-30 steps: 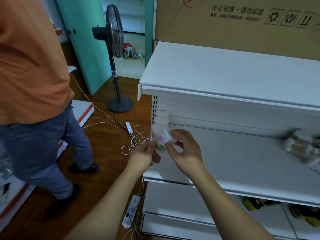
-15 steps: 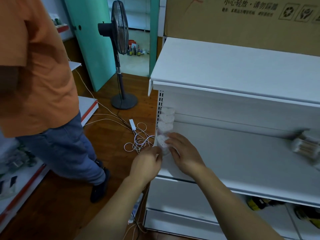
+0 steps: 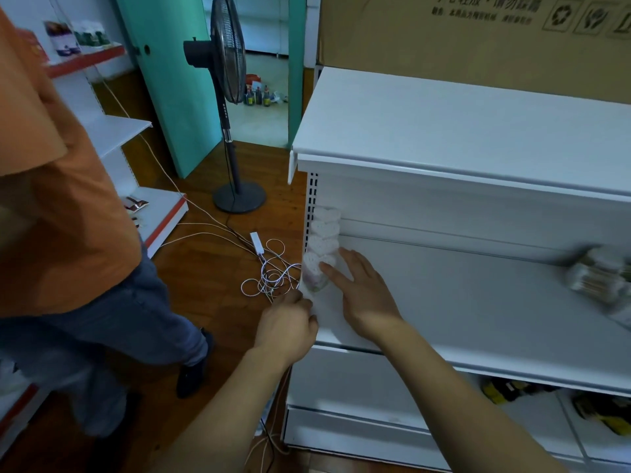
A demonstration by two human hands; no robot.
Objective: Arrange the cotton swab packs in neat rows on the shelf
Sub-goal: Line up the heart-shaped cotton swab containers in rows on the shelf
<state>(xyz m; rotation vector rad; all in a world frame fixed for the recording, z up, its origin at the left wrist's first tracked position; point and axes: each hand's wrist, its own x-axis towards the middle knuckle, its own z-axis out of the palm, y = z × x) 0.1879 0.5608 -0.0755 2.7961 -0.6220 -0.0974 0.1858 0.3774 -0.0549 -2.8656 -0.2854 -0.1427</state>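
Note:
Several heart-shaped cotton swab packs [image 3: 324, 233] stand in a row along the left end of the white middle shelf [image 3: 478, 302]. The nearest pack [image 3: 316, 273] is at the front of that row. My right hand [image 3: 362, 291] lies flat on the shelf, its straight fingers touching that pack's right side. At the shelf's left front corner, just below the pack, my left hand [image 3: 286, 322] has its fingers curled, with nothing visible in it. A blurred heap of other swab packs [image 3: 597, 278] lies at the shelf's right end.
A person in an orange shirt and jeans [image 3: 68, 233] stands close on the left. A standing fan [image 3: 232, 107] and tangled white cables [image 3: 269, 271] occupy the wooden floor. A large cardboard box [image 3: 478, 46] sits behind the top shelf. Yellow-black items [image 3: 505, 394] lie on the lower shelf.
One second ago both hands held a pack above the shelf's corner. It now stands at the front of the row, and my right hand has flattened against it while my left drew back.

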